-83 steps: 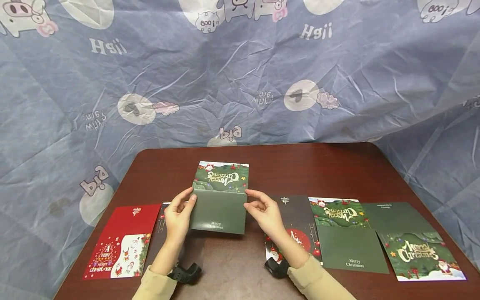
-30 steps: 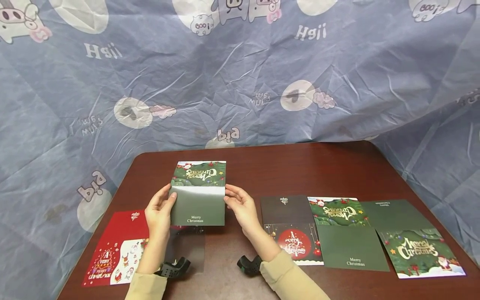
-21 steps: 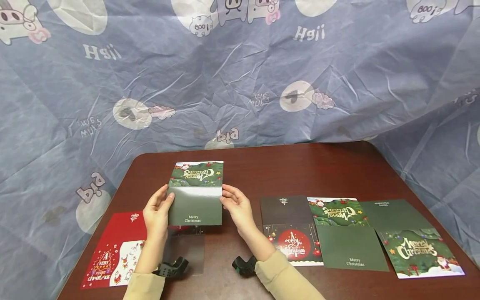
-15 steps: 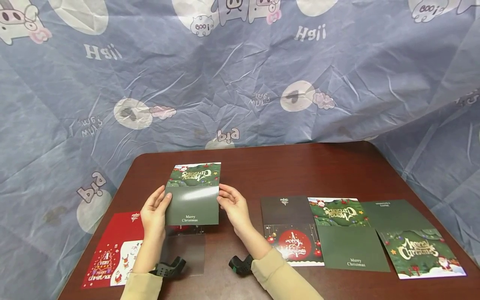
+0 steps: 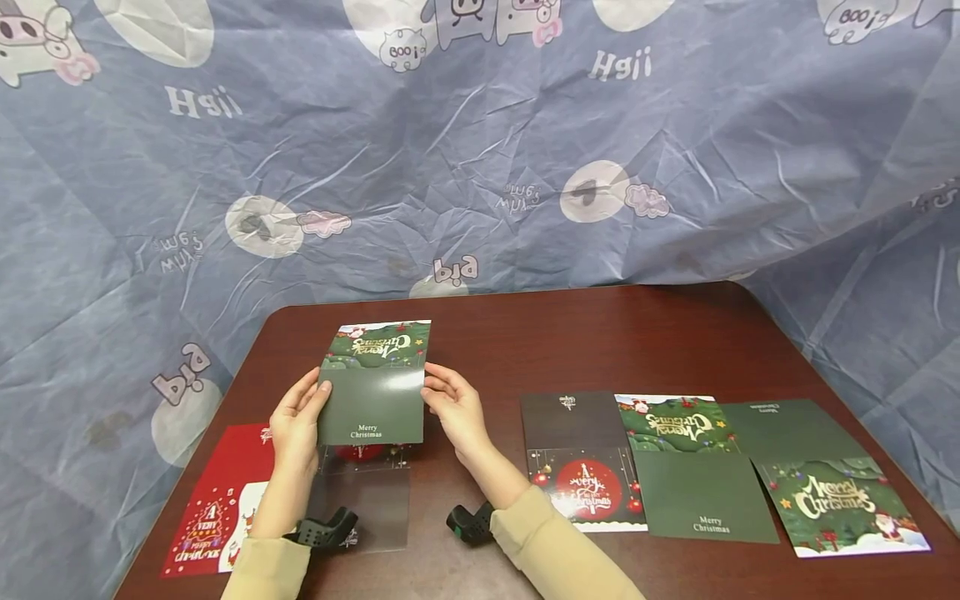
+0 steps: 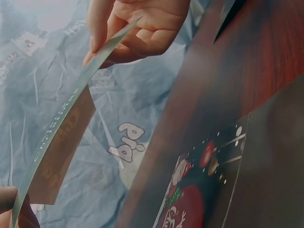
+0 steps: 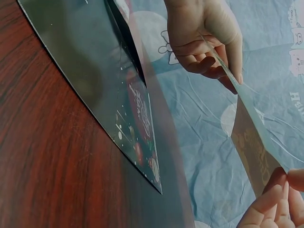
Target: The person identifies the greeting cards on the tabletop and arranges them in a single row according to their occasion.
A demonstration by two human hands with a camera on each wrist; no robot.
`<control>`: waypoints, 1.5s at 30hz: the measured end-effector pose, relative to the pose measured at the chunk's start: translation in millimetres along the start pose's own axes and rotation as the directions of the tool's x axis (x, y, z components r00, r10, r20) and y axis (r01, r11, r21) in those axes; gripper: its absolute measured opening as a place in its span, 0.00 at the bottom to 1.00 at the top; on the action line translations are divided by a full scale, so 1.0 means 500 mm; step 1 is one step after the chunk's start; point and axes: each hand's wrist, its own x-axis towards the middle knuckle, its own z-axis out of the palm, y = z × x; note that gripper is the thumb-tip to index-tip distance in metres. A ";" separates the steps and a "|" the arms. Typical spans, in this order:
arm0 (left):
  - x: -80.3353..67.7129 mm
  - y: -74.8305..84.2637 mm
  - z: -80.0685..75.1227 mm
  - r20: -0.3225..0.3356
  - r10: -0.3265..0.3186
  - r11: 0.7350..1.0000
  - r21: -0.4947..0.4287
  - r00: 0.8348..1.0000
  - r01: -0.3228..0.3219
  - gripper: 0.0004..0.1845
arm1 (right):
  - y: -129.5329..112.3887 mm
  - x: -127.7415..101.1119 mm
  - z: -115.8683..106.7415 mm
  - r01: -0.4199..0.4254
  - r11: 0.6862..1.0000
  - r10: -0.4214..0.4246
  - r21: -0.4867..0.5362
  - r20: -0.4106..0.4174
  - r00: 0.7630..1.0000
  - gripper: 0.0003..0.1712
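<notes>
- Left hand [image 5: 296, 421] grips the left edge of the held green card [image 5: 372, 407]: thumb on the near face, fingers behind.
- Right hand [image 5: 454, 412] pinches the right edge near the crease, thumb against fingers.
- Held green card is unfolded and up off the table [image 5: 592, 342], seen in the head view above the left dark card [image 5: 375, 496]. Lower panel is plain green with "Merry Christmas" upright to the wearer; upper panel is the printed scene, upside down to the wearer.
- Both wrist views show it nearly edge-on, bent at the crease, clear of the tabletop.
- Left dark card lies flat, its upper part hidden by the held green card.
- Red card [image 5: 236, 467] lies at far left, partly covered by the left forearm.
- Right of the hands, side by side: right dark card [image 5: 576, 423], middle green card [image 5: 701, 492], far-right green card [image 5: 847, 504]. Far-right one is slanted, scene panel nearest the wearer.
- Black wrist units [image 5: 327, 529] on both wrists, beige sleeves [image 5: 562, 550] below.
- Wrinkled blue cloth [image 5: 420, 158] hangs behind the table.
</notes>
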 end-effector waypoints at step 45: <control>0.085 0.008 -0.050 -0.012 -0.134 0.991 0.008 0.991 0.135 0.18 | 0.055 0.039 0.044 -0.061 0.998 0.062 -0.019 0.091 0.994 0.23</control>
